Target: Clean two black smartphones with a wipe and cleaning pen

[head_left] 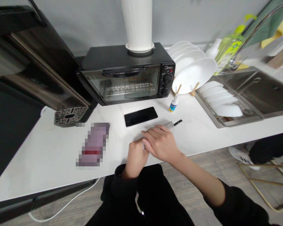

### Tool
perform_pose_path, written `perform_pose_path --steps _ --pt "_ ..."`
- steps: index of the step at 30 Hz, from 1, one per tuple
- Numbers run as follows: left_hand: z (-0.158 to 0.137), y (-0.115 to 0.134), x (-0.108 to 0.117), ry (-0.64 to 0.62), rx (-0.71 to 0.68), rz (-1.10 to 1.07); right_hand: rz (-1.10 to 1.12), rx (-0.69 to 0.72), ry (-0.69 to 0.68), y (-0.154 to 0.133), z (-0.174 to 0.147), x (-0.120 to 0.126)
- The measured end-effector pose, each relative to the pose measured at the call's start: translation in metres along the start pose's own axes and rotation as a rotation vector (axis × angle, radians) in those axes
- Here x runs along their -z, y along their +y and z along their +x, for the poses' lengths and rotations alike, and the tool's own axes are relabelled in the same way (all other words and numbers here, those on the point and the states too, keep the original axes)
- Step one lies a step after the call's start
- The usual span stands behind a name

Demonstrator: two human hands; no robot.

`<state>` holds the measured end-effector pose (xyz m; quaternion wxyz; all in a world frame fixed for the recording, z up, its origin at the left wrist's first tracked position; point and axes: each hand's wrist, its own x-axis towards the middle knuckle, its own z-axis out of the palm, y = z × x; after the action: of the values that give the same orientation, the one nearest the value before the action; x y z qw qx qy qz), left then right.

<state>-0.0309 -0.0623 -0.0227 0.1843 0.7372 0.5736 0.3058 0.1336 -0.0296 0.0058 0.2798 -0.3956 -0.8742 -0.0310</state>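
My left hand [136, 155] is closed above the counter's front edge, its fingers mostly hidden. Across it lies my right hand [162, 142], fingers bent and pressed together. A small greyish bit [143, 147] shows between the two hands; its kind cannot be made out. Just beyond my right hand are a light grey piece [170, 125], perhaps cloth, and a slim black stick-like item [178, 122]. A black phone [141, 116] lies flat behind the hands. Right of it stands a small white bottle [173, 105] with a blue and yellow label.
A black toaster oven [127, 84] stands at the back, carrying a white pot [139, 25]. White plates [193, 73] lean in a rack beside the sink [269, 91]. A blurred-out purple item [94, 146] lies left, near a dark machine [49, 59]. A person's shoe [242, 158] shows at right.
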Motion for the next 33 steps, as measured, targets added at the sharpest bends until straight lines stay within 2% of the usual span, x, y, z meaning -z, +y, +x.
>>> perform_pose_path --steps 5,7,9,11,14,16,18,21,23,25,27,29,31,33 --pt "0.002 0.002 0.000 0.007 0.014 -0.139 -0.069 -0.199 0.149 0.008 0.002 -0.003" --pt "0.001 0.000 -0.001 0.039 0.016 -0.112 -0.029 -0.138 0.149 -0.001 0.004 -0.007" --pt "0.000 -0.001 -0.001 0.067 0.011 -0.093 -0.005 -0.025 0.092 -0.006 0.005 -0.008" --pt "0.000 -0.001 -0.001 0.058 0.019 -0.102 -0.030 0.006 0.052 0.001 0.005 -0.006" --pt "0.001 0.003 0.001 0.014 0.036 -0.157 -0.107 -0.133 0.098 0.020 0.004 -0.001" --pt "0.002 0.004 0.002 0.014 0.028 -0.169 -0.108 -0.197 0.148 0.019 0.003 -0.001" --pt "0.001 0.002 0.002 0.031 -0.004 -0.140 -0.053 -0.133 0.147 0.007 0.003 -0.004" --pt "0.000 -0.002 0.002 0.045 -0.043 -0.121 -0.016 0.041 0.086 -0.002 0.003 -0.006" --pt "0.001 -0.001 0.002 0.037 -0.024 -0.142 -0.069 0.019 0.078 0.009 0.003 -0.002" --pt "0.002 0.001 0.002 0.022 0.006 -0.173 -0.128 -0.091 0.117 0.021 0.002 0.002" --pt "0.002 0.002 0.001 0.016 0.009 -0.176 -0.125 -0.159 0.165 0.020 0.001 0.002" --pt "0.002 0.000 0.000 0.031 -0.014 -0.146 -0.054 -0.118 0.173 0.006 0.002 -0.002" --pt "0.000 -0.002 0.000 0.045 -0.034 -0.125 -0.002 -0.017 0.135 -0.006 0.002 -0.006" --pt "0.000 -0.002 0.001 0.038 -0.023 -0.125 -0.012 0.029 0.100 -0.003 0.002 -0.004"
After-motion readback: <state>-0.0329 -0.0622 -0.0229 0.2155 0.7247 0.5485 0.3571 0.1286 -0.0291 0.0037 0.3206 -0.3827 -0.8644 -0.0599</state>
